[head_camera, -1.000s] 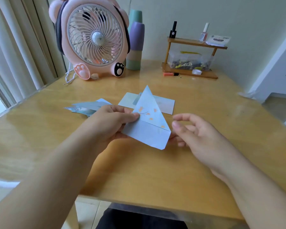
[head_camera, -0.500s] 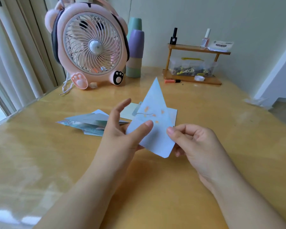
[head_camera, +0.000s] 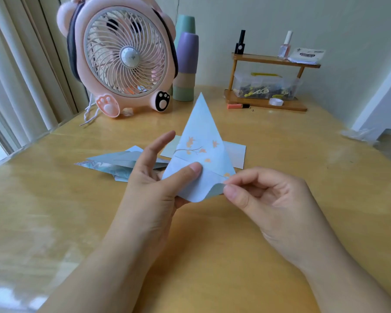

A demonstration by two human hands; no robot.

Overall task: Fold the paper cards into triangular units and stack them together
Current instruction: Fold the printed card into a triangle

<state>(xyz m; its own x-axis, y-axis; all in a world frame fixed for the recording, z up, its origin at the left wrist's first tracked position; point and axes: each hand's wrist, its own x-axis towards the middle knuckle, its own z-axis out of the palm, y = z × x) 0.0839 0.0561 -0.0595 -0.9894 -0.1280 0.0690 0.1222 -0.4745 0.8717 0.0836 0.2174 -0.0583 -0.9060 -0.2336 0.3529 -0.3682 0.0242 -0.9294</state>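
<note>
Your left hand (head_camera: 154,188) thumb-pinches the pale blue card (head_camera: 201,152) above the desk's (head_camera: 212,245) middle, apex pointing away; your right hand (head_camera: 269,199) pinches its curling lower-right corner, nearer the coming fold.

Card in fold (head_camera: 201,141): pale blue paper with an orange leaf-and-branch print, folded to a tall triangle, point up, held above the tabletop; its lower right corner curls upward.
Folded units (head_camera: 113,163): blue-grey triangular pieces lying flat in an overlapping pile, left of the raised card.
Flat card (head_camera: 235,153): pale, unfolded, lying behind the raised card.
</note>
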